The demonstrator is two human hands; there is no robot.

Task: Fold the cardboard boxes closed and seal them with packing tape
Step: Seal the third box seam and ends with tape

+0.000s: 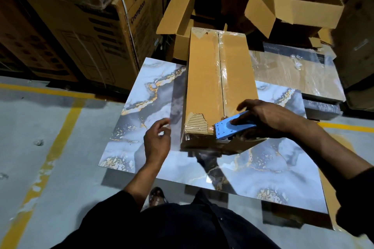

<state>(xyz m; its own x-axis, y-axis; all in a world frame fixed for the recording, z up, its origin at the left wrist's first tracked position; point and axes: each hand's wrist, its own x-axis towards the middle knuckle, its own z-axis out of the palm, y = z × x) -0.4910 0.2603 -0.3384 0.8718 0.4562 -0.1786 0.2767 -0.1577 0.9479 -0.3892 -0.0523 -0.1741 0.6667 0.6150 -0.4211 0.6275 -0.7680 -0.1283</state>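
A long brown cardboard box (204, 79) lies closed on a marble-patterned slab (145, 95). Clear packing tape runs along its centre seam, and torn patches show at both ends. My right hand (263, 117) grips a blue tape dispenser (228, 127) at the box's near end, the blade end over the near edge. My left hand (157, 139) hovers left of the box above the slab, fingers loosely curled, holding nothing.
Several open empty cartons (283, 2) are piled behind the box. Large printed boxes (97, 32) are stacked at the left. A plastic-wrapped flat pack (293, 73) lies to the right. Yellow lines (66, 123) mark the grey floor.
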